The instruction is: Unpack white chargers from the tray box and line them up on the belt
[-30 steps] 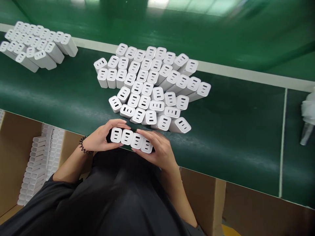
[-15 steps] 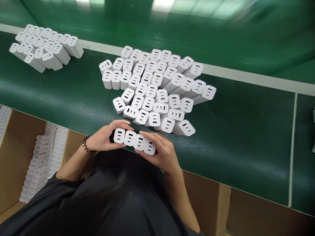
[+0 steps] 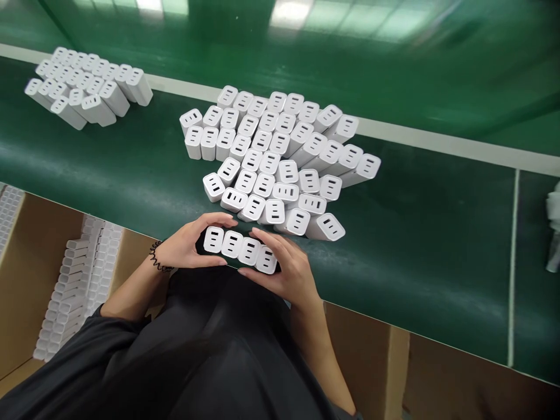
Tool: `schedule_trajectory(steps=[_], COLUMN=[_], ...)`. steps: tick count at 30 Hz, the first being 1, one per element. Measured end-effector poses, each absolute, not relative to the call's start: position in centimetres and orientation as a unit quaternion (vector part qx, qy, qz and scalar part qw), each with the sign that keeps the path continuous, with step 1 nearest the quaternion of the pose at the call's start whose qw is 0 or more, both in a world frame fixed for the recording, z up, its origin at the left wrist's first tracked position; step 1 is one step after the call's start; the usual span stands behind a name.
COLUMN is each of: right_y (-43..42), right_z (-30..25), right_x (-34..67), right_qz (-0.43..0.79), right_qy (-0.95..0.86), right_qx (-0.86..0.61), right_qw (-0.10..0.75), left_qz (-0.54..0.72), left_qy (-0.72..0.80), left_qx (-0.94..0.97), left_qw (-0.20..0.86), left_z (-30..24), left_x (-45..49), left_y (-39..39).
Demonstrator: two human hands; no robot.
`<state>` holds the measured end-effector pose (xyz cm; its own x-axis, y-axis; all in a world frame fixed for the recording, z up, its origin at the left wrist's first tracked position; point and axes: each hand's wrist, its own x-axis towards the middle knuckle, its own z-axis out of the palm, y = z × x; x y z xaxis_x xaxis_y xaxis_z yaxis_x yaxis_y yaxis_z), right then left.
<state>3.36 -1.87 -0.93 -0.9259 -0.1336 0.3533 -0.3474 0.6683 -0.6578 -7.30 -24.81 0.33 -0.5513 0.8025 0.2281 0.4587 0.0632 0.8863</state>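
A short row of several white USB chargers (image 3: 231,244) stands upright and side by side at the table's near edge, port ends facing up. Around the left end of that row curves my left hand (image 3: 186,240), its thumb and fingers spread, with a gap of green showing between them and the chargers. My right hand (image 3: 286,265) frames the right end, fingers behind and thumb in front, looking loose; any light contact there is hard to make out. Just beyond my fingers stands a large cluster of the same chargers (image 3: 263,140), some leaning.
A second charger group (image 3: 87,84) stands at the far left of the green table (image 3: 415,233). Below the near edge, an open cardboard box (image 3: 39,262) holds stacked white pieces (image 3: 70,291). A whitish item (image 3: 553,221) lies at the right edge.
The fingers of both hands have spread away from the row of chargers, most clearly on the left. The row stays in place. A whitish item shows more at the right edge.
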Motion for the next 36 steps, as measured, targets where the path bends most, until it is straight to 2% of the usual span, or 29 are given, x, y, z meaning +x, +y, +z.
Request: schedule_trajectory(steps=[3, 7, 10, 13, 20, 22, 24, 27, 29, 32, 36], right_y=[-1.7, -0.9, -0.5, -0.5, -0.5, -0.4, -0.5, -1.3, -2.2, -3.7, -5.2], right_z=[-0.8, -0.9, -1.1, -1.3, -1.4, -1.5, -1.5, -0.8, 0.2, 2.5, 5.0], right_x=[4.1, 5.7, 6.6, 6.9, 6.8, 6.8, 6.8, 6.6, 6.3, 5.5, 3.9], right_qz=[0.391, 0.400, 0.410, 0.410, 0.408, 0.418, 0.438, 0.470, 0.465, 0.412, 0.308], right_qy=[-0.901, -0.901, -0.897, -0.895, -0.894, -0.887, -0.870, -0.831, -0.825, -0.855, -0.915], right_qx=[0.119, 0.082, 0.057, 0.048, 0.063, 0.068, 0.068, 0.076, 0.093, 0.125, 0.157], right_qw=[0.142, 0.148, 0.158, 0.170, 0.173, 0.183, 0.217, 0.287, 0.308, 0.288, 0.208], left_qz=[0.468, 0.301, 0.169, 0.091, 0.070, 0.102, 0.184, 0.433, 0.623, 0.783, 0.820], left_qy=[0.745, 0.785, 0.787, 0.787, 0.795, 0.795, 0.807, 0.789, 0.703, 0.531, 0.423], left_qx=[0.468, 0.541, 0.592, 0.609, 0.600, 0.597, 0.561, 0.420, 0.271, 0.039, -0.115], left_qw=[0.078, -0.033, -0.039, -0.023, -0.050, -0.036, 0.002, 0.117, 0.211, 0.320, 0.369], left_z=[1.3, 3.1, 4.0, 4.1, 3.0, 2.9, 3.1, 3.6, 3.8, 3.4, 2.5], left_x=[-6.9, -6.5, -6.3, -6.0, -5.4, -5.5, -5.8, -5.9, -5.5, -4.4, -3.4], left_y=[-24.7, -23.4, -21.9, -20.4, -19.2, -19.4, -19.9, -20.7, -21.0, -20.8, -20.6])
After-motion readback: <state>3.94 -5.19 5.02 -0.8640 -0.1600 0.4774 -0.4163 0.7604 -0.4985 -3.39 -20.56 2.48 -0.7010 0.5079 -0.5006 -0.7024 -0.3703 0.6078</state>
